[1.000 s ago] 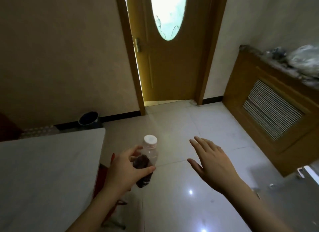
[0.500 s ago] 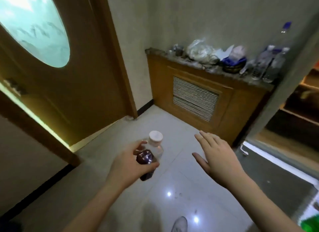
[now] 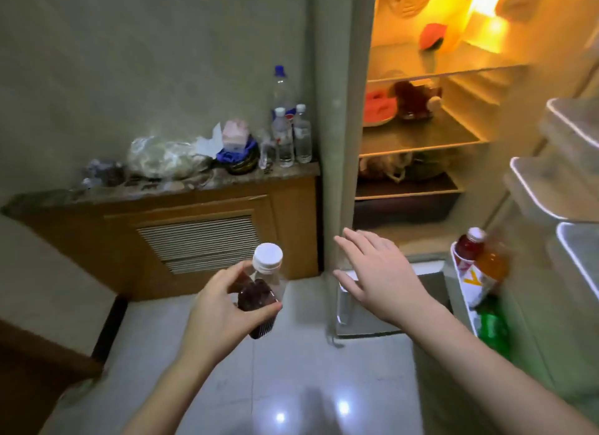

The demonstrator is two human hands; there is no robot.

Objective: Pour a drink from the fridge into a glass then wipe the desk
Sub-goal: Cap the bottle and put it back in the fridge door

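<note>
Head view: small drink bottle (image 3: 261, 292), white cap on, dark liquid low, gripped in left hand (image 3: 220, 308) at waist height before open fridge (image 3: 418, 136); likely for return to door shelf (image 3: 466, 292). Right hand (image 3: 377, 277) empty, fingers spread, reaching forward. Glossy tile floor (image 3: 259, 386); cluttered wooden cabinet (image 3: 207, 227) against wall.

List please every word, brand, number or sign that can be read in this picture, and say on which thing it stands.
No text reads clearly.
Orange drink bottle in the fridge door: one large orange mark on its white label, cut off and blurred.
Tall clear bottle on the cabinet: a red and blue round logo, no letters legible.
Dark drink bottle in the left hand: no label text shows.
Red drink bottle: label too blurred.
</note>
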